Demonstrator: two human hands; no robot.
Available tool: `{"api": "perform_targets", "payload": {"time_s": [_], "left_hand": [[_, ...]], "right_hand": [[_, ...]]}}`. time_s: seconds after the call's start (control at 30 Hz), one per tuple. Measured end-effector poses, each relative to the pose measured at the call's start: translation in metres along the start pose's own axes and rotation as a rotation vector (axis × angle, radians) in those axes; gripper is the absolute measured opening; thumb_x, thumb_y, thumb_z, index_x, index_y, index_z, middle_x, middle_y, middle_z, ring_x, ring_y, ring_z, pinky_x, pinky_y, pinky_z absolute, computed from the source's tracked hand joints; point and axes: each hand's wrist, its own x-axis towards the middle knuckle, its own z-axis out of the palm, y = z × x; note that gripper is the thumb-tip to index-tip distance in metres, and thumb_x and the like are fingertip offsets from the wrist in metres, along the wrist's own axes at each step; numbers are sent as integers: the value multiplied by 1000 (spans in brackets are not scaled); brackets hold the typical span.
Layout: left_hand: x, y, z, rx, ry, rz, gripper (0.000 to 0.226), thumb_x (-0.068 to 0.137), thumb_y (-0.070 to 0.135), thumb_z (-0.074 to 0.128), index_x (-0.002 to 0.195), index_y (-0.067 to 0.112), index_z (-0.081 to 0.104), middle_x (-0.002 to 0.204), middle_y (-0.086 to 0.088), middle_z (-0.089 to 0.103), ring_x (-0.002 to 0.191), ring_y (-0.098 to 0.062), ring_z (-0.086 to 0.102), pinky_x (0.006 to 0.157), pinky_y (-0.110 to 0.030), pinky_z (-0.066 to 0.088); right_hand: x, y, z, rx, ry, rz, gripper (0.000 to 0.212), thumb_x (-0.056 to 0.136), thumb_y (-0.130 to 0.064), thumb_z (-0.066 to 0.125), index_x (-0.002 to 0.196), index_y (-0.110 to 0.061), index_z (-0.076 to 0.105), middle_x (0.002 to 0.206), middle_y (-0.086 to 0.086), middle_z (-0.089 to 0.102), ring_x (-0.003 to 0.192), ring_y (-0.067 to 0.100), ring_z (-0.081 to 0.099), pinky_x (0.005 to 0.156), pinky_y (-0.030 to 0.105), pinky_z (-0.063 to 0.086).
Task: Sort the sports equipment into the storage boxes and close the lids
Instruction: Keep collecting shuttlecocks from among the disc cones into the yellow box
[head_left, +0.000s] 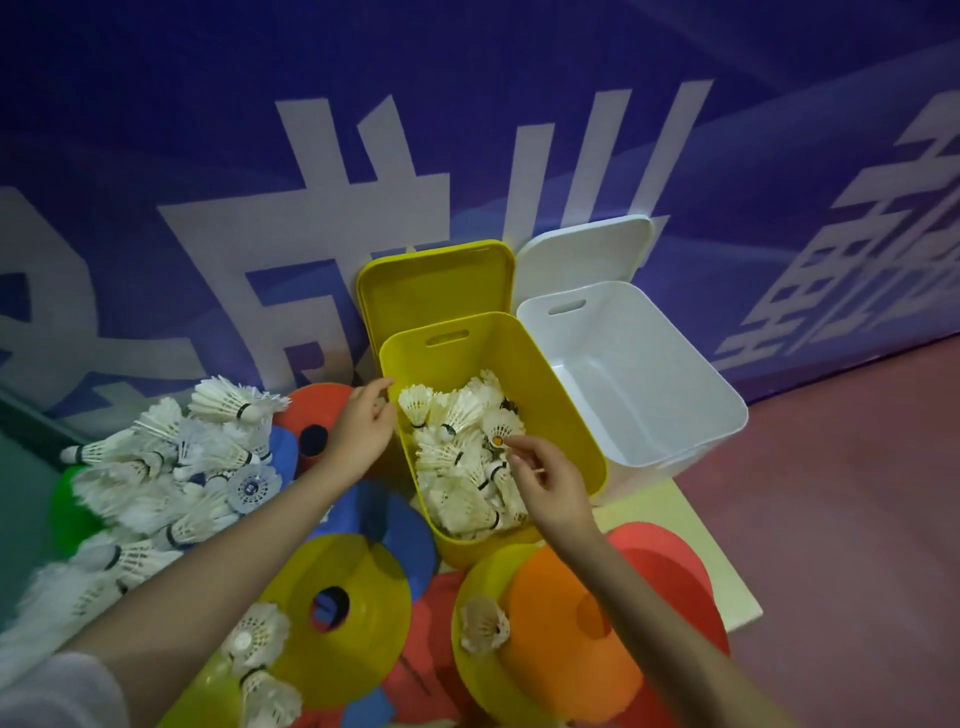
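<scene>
An open yellow storage box (545, 374) stands by the wall with several white shuttlecocks (457, 467) inside. To its right stands a white box (675, 384) with nothing in it. Both lids lean on the wall behind: yellow lid (436, 280), white lid (587, 249). My left hand (363, 421) hovers at the yellow box's left rim, fingers relaxed and holding nothing. My right hand (545, 478) hangs over the shuttlecocks in the box with loosely curled fingers, its fingertips near an orange-tipped one. A large pile of shuttlecocks (171, 467) lies to the left.
Flat disc cones lie around the boxes: yellow (343, 597), blue (395, 514), red (317, 410), orange (566, 623), green (72, 509). Loose shuttlecocks sit on the cones (483, 623) (254, 634). A pale mat (701, 545) lies under the boxes, against a purple banner wall (208, 156).
</scene>
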Motion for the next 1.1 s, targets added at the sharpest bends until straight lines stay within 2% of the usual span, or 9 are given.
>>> {"api": "perform_targets", "payload": {"time_s": [0.1,0.27,0.33,0.4,0.5,0.63,0.73,0.93,1.1], "left_hand": [[-29,-8,-5,-22,-23,48,38,98,13,44,134,22,49,113,1,57,79,-10,58,64,-22,44],[-94,-27,-16,-69,-148,52,36,96,4,44,127,19,56,107,0,62,87,-14,63,81,-34,51],[-116,-37,-21,-60,-209,50,34,97,4,43,124,20,57,105,1,62,87,-12,64,77,-32,51],[-133,-51,-27,-50,-248,54,32,96,3,45,121,19,59,105,1,62,92,-12,62,79,-31,51],[-151,-73,-37,-25,-230,40,29,96,2,47,116,15,62,107,0,62,98,-10,58,79,-20,45],[-169,-103,-61,58,-186,21,29,95,4,48,117,15,63,114,-3,61,105,-15,57,87,-31,47],[-183,-125,-81,133,-146,31,29,93,5,50,116,18,63,114,-5,59,104,-22,58,88,-42,48],[-205,-142,-103,322,-267,64,35,95,23,53,130,19,55,123,-4,54,116,-23,49,88,-34,43],[-214,-151,-105,553,-462,128,80,81,57,63,147,30,28,144,2,39,133,-19,37,101,-37,40]], "right_hand": [[-36,0,2,109,106,22,15,94,-9,58,103,-17,67,82,-7,62,69,0,55,59,10,38],[-102,16,10,87,186,-50,8,93,-25,58,87,-20,61,70,-10,52,62,6,48,57,18,37],[-125,30,13,-69,63,-46,23,88,-41,59,100,-22,61,82,-13,54,74,6,52,63,22,42],[-138,44,19,-367,-196,-4,56,83,-51,62,131,-24,51,112,-8,54,102,10,52,79,27,45],[-144,59,35,-713,-475,20,88,82,-38,69,153,-22,18,140,5,40,127,24,38,95,31,39],[-139,56,59,-786,-515,87,87,84,-13,59,154,-22,9,140,11,38,126,30,39,96,35,40],[-136,54,68,-813,-553,79,79,86,-11,58,153,-18,16,138,13,40,123,32,43,94,38,41],[-141,47,74,-696,-405,97,65,90,-26,62,147,-19,31,138,9,42,113,30,54,79,34,44],[-150,29,86,-551,-254,53,68,88,-38,64,146,-21,33,136,7,44,111,27,55,77,33,47]]}}
